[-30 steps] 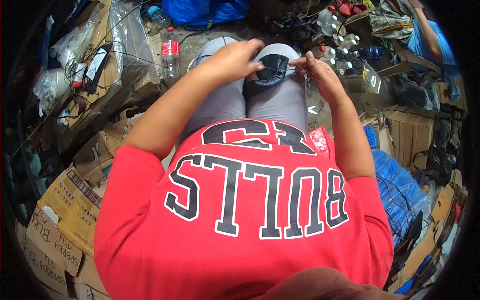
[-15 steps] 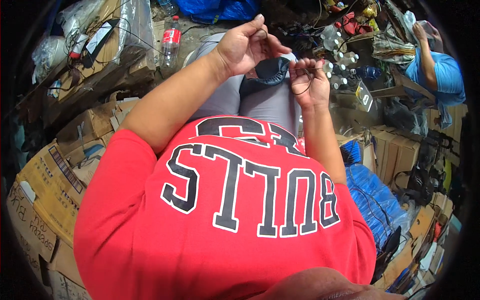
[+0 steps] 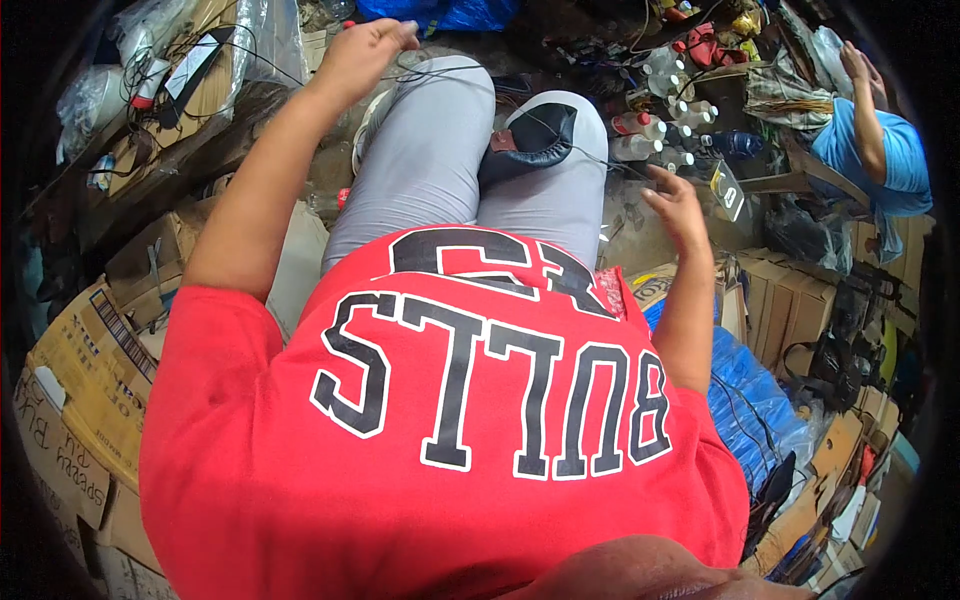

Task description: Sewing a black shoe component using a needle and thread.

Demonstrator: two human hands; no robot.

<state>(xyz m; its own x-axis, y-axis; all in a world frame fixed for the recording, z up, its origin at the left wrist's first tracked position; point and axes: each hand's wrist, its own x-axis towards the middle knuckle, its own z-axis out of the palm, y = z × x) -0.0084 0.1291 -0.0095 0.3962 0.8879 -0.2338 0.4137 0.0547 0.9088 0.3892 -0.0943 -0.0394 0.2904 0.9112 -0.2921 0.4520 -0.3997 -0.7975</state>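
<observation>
Across my lap, on the right thigh, lies a dark leather piece (image 3: 545, 150) with a small brown patch, shaped like a shoe upper. A thin dark cord (image 3: 600, 160) runs from it toward my right hand (image 3: 680, 208), whose thumb and forefinger pinch together at the cord's end. Out beyond my left knee, my left hand (image 3: 362, 58) is raised with its fingertips closed on a thin cord; loose loops of dark cord (image 3: 435, 73) hang between that hand and the knee. Both hands are apart from the leather piece.
Several plastic bottles (image 3: 665, 125) stand on the floor right of my knees. Cardboard boxes (image 3: 790, 300) and a blue plastic bundle (image 3: 750, 390) lie at right. More cardboard (image 3: 90, 370) fills the left. A person in blue (image 3: 880, 150) sits at far right.
My hands have spread wide apart, the left going up and left, the right going right and down. The leather piece stays on my lap, now more in view.
</observation>
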